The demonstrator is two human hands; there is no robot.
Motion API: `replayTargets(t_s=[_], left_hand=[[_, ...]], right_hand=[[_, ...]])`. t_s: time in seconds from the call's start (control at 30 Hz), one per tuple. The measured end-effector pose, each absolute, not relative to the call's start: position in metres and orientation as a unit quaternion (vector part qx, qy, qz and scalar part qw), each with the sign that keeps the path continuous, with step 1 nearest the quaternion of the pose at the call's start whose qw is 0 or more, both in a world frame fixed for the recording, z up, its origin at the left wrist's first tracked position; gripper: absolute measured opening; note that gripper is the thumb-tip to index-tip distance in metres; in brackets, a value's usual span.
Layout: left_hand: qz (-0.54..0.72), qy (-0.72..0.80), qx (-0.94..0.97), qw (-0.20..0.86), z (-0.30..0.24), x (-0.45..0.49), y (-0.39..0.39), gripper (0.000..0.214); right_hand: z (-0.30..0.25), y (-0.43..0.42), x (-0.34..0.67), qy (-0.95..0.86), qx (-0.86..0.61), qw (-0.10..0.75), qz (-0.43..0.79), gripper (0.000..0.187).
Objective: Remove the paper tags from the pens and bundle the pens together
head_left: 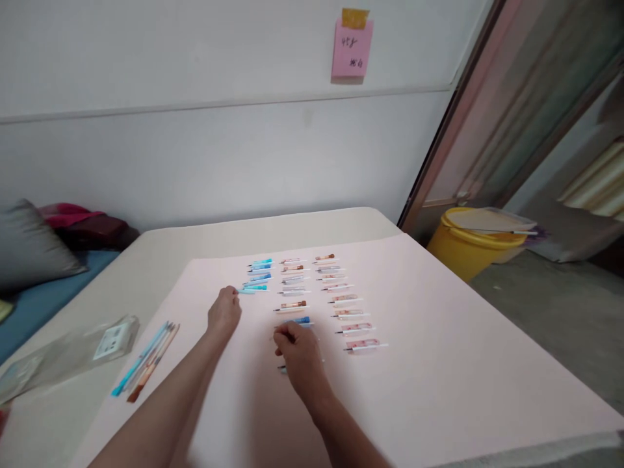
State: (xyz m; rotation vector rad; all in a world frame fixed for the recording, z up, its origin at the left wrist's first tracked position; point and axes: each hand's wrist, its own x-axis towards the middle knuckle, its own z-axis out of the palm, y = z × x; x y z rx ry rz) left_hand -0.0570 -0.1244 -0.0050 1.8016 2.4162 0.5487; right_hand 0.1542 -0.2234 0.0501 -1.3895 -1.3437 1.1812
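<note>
Three short rows of small capped pens lie on a pale pink sheet (439, 338) that covers the table. The left row is blue (258, 273), the middle row (293, 286) and right row (348, 312) are mostly pink and brown. My left hand (224, 311) is closed, pinching a light blue pen (246, 290) at the near end of the blue row. My right hand (298, 354) is closed over a pen body (283, 368) below the middle row, fingertips next to a blue pen (299, 320).
Long blue and brown pens (146, 361) and a clear plastic package (68, 354) lie at the table's left. A yellow bucket (468, 250) stands on the floor at right. Cushions (34, 244) lie at far left. A pink note (351, 49) hangs on the wall.
</note>
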Motion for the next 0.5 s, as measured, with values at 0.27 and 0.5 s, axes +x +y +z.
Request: replayTargets(t_s=[0.27, 0.5], left_hand=[[0.159, 0.777, 0.606, 0.055, 0.0009, -0.0647, -0.1206, 0.03], [0.145, 0.775, 0.612, 0.053, 0.0004, -0.0668, -0.1182, 0.022]], right_hand=[[0.0461, -0.2227, 0.152, -0.535, -0.561, 0.419, 0.473, 0.016], [0.0443, -0.2219, 0.1525, -0.539, -0.561, 0.418, 0.469, 0.017]])
